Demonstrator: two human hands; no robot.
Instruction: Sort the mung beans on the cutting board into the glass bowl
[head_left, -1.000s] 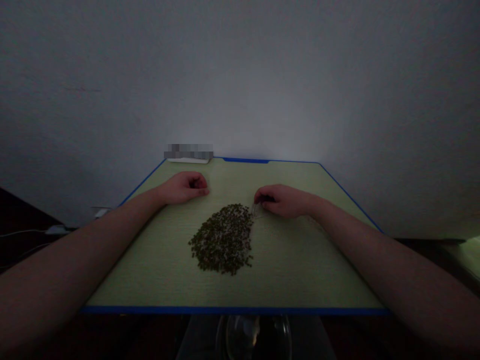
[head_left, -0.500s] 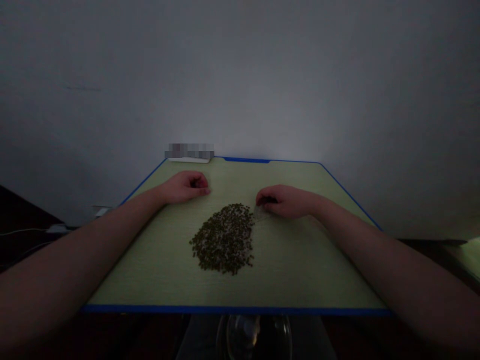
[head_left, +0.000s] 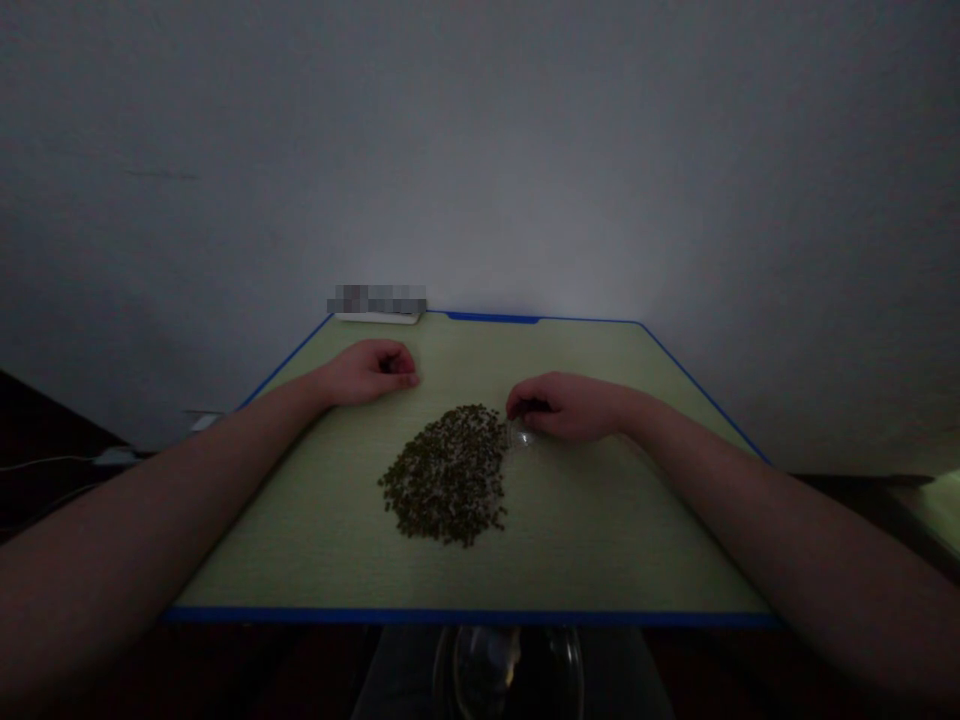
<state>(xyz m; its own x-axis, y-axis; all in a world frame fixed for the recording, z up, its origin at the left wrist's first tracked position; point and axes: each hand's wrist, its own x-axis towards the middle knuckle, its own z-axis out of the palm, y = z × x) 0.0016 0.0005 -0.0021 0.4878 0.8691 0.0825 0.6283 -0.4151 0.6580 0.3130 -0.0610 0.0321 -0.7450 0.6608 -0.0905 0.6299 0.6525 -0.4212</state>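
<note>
Holding glossy transparent object (head_left: 523, 437), right hand (head_left: 570, 407), grainy mound (head_left: 448, 477)

The right hand (head_left: 570, 406) partly hides a clear object (head_left: 523, 436), its shape indistinct.

Two hands (head_left: 367, 374) (head_left: 571, 408); one blue-edged table (head_left: 615, 540); one grainy heap (head_left: 448, 480); seemingly two clear objects (head_left: 523, 437) (head_left: 486, 665).

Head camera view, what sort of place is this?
Probably a dim room in a home, though I can't be certain. A small blue-edged table with a pile of seed-like bits stands by a plain wall, and a pale cable shows off to the left.
</note>
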